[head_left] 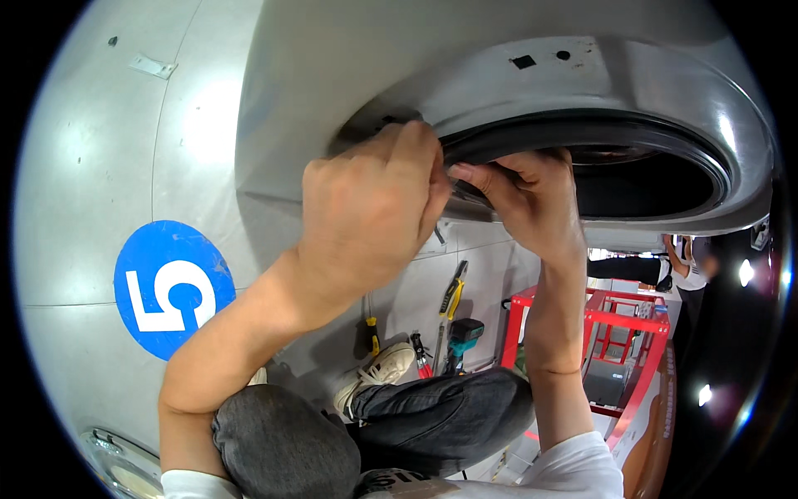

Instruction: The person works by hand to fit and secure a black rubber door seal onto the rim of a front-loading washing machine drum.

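Note:
A silver-grey vehicle body panel (324, 75) fills the top of the view, with a dark oval opening (640, 183) on its right. Black rubber seal (582, 126) runs along the opening's rim. My left hand (370, 200) is closed in a pinch at the seal's left end; its fingertips are mostly hidden behind the knuckles. Close beside it, my right hand (536, 195) grips the seal from below, thumb pointing left and the other fingers partly tucked behind the strip. Both hands are raised above my bent knees.
Below my hands, a screwdriver (371, 328), a long yellow-and-black tool (453, 291), red-handled pliers (422, 358) and a teal power tool (465, 334) lie near my shoe (382, 370). A red metal frame (628, 320) stands right. Another person (688, 270) is beyond. A blue round marker (141, 249) is on the floor.

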A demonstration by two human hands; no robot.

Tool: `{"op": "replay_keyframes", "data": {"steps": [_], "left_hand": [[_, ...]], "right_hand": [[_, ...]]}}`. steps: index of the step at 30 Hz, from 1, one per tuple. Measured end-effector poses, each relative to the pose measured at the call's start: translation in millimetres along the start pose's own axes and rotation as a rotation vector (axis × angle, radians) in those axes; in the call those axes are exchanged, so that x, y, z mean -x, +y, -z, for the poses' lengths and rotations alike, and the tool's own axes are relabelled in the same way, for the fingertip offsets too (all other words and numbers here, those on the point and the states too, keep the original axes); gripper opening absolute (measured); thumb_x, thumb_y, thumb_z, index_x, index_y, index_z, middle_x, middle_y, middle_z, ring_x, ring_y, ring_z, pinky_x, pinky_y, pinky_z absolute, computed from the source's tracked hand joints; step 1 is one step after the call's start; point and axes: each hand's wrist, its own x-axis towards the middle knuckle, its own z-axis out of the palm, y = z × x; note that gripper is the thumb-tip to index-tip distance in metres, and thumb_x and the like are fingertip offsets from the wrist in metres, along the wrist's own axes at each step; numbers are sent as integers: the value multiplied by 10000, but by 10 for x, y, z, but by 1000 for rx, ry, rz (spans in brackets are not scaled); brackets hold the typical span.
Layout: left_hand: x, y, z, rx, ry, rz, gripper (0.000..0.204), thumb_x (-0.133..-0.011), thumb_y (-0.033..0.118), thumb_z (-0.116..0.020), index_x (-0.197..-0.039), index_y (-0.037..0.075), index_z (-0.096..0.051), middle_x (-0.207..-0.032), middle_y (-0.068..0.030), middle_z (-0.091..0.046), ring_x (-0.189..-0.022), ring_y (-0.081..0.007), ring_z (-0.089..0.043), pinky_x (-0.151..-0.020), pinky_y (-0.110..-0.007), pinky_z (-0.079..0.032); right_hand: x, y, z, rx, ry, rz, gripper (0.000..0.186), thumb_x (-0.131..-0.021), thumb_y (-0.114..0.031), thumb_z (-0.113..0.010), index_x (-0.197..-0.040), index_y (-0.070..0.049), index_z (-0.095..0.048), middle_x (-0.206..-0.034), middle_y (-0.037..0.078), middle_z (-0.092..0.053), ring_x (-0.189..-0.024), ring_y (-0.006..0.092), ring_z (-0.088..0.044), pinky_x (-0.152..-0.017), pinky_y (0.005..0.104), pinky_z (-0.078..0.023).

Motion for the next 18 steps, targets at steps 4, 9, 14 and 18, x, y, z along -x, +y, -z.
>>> {"op": "replay_keyframes", "data": {"steps": [4,9,14,18], "left_hand": [[26,16,-4,-78,6,52,102,-869,44,-716,-921,28,-631,-783,-131,-673,-650,-311,-672,-555,-375,-499],[54,-35,-54,28,76,-3,88,-886,39,-702,-954,21,-650,-814,-151,-679,-671,-324,-676,-568,-378,-505],[86,15,-65,33,9,34,144,-855,24,-711,-986,8,-653,-853,-152,-686,-725,-324,-685,-616,-378,-520],[74,-57,-46,145,-8,64,180,-819,14,-715,-981,-4,-640,-844,-143,-686,-738,-307,-697,-634,-365,-532]], "right_hand": [[32,30,-173,-204,172,-85,177,-851,-95,-783,-999,-12,-732,-855,123,-733,-714,214,-704,-662,285,-530],[33,-3,-131,-375,330,-58,167,-835,-68,-794,-952,24,-718,-848,117,-743,-749,169,-718,-690,275,-542],[-36,-65,-88,-157,276,20,133,-837,-70,-788,-930,10,-736,-761,110,-725,-642,184,-684,-614,279,-512],[-15,-138,-59,-137,244,-71,93,-847,-88,-784,-855,-2,-750,-674,108,-686,-542,198,-633,-533,290,-465]]}}
